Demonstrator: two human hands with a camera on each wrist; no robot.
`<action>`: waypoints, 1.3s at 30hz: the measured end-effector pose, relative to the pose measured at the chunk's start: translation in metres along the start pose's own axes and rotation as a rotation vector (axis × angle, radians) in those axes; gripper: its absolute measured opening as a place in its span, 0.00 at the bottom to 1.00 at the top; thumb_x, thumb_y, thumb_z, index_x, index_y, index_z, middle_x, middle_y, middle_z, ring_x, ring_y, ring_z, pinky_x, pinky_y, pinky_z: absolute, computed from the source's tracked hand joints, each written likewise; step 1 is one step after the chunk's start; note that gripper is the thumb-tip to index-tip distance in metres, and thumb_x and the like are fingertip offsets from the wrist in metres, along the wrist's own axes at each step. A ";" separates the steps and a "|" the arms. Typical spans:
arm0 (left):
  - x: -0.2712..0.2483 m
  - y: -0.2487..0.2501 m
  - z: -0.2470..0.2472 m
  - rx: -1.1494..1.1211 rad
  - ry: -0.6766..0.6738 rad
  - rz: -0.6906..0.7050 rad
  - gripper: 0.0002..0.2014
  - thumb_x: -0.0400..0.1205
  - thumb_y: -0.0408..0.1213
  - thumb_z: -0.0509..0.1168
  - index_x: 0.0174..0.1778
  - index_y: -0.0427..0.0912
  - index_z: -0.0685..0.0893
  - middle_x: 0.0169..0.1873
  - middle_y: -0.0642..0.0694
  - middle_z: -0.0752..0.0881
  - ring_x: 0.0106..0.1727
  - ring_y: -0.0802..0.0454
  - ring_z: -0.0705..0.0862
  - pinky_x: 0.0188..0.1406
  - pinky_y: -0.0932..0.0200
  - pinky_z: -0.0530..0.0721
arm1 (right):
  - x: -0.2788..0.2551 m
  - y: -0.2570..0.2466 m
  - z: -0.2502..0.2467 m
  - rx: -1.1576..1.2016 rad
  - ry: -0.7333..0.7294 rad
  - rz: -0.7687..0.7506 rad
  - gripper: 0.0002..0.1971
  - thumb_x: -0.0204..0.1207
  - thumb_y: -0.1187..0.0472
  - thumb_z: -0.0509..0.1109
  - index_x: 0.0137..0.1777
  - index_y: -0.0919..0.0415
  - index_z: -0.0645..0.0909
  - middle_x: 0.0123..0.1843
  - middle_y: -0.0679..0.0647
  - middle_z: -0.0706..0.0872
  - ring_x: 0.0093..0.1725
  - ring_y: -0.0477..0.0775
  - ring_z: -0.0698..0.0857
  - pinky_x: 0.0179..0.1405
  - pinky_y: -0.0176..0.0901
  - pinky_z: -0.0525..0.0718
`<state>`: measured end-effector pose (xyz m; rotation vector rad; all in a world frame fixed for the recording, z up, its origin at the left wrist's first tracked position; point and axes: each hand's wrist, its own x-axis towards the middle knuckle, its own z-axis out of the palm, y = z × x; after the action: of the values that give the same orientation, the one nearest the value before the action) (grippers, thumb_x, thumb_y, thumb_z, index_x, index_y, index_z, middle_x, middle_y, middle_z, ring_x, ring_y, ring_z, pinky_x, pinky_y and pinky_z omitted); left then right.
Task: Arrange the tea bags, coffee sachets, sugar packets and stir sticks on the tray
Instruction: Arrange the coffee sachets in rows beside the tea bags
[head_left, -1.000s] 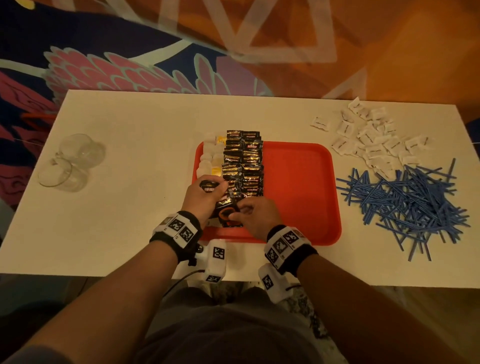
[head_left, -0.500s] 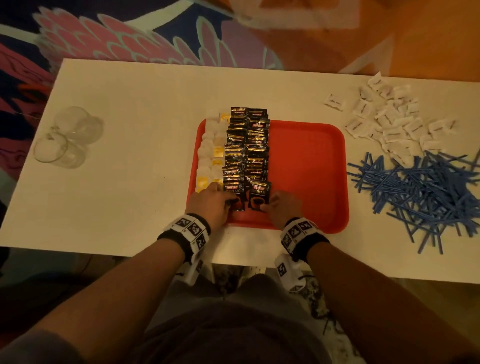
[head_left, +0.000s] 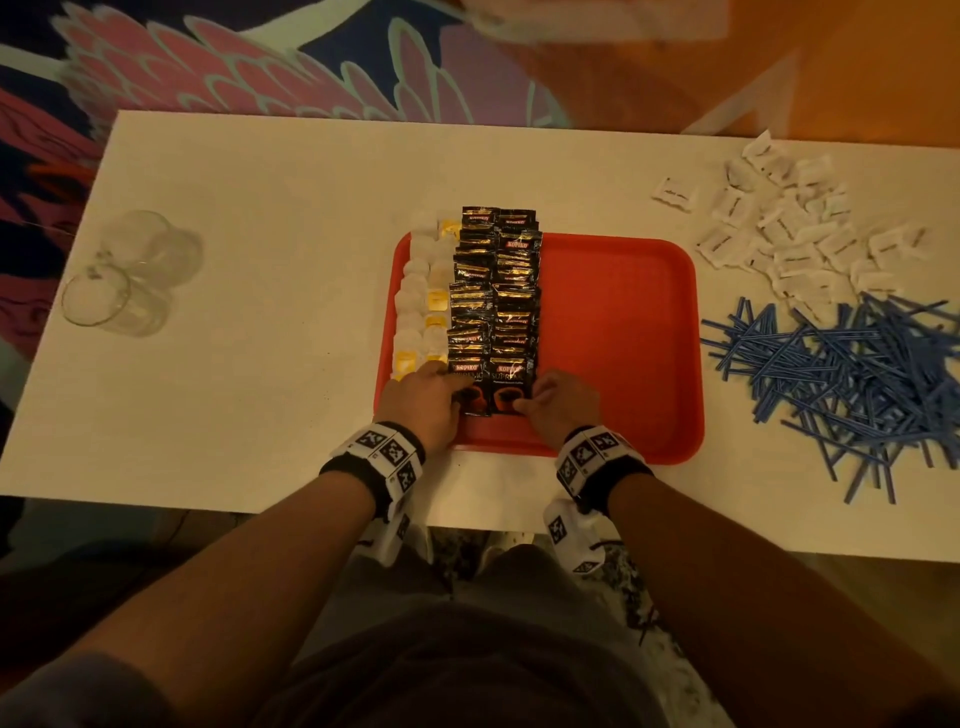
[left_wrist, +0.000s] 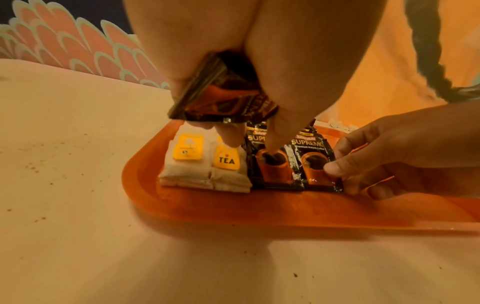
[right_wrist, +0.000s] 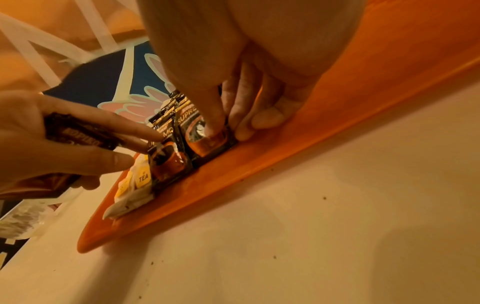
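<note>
Neatly, black coffee sachets (head_left: 493, 301) overlap in two rows; both hands pinch sachets, left (head_left: 423, 397), right (head_left: 558, 405).

Red tray (head_left: 623, 312), blue stir sticks (head_left: 841, 374)

Two clear glasses (head_left: 122, 275) lying touching each other at the left of the frame on a white table (head_left: 260, 364). Beyond the table's far edge, patterned floor (head_left: 218, 67) of pink, navy and orange.
</note>
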<state>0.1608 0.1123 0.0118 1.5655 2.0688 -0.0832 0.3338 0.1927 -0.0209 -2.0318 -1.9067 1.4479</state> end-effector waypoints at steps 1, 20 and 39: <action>0.001 -0.001 0.000 -0.008 0.006 0.005 0.23 0.85 0.38 0.61 0.78 0.58 0.76 0.74 0.47 0.76 0.71 0.43 0.79 0.65 0.44 0.81 | 0.000 0.000 0.000 0.007 0.003 0.002 0.11 0.72 0.56 0.80 0.49 0.55 0.81 0.43 0.47 0.85 0.40 0.40 0.81 0.29 0.27 0.72; -0.007 -0.003 -0.023 -0.639 0.270 -0.209 0.12 0.85 0.36 0.62 0.64 0.45 0.80 0.44 0.47 0.86 0.46 0.45 0.86 0.45 0.57 0.81 | -0.013 -0.002 -0.015 0.084 0.091 -0.006 0.11 0.72 0.54 0.79 0.46 0.55 0.80 0.40 0.46 0.85 0.41 0.42 0.82 0.32 0.32 0.76; -0.004 0.008 -0.076 -1.493 0.332 -0.302 0.08 0.77 0.27 0.74 0.41 0.46 0.88 0.44 0.43 0.90 0.47 0.45 0.89 0.48 0.49 0.89 | -0.040 -0.086 -0.009 0.296 -0.102 -0.334 0.13 0.72 0.63 0.80 0.56 0.62 0.88 0.47 0.51 0.89 0.44 0.45 0.87 0.41 0.30 0.83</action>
<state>0.1403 0.1381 0.0804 0.3237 1.6859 1.3390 0.2781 0.1887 0.0567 -1.4614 -1.8214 1.6475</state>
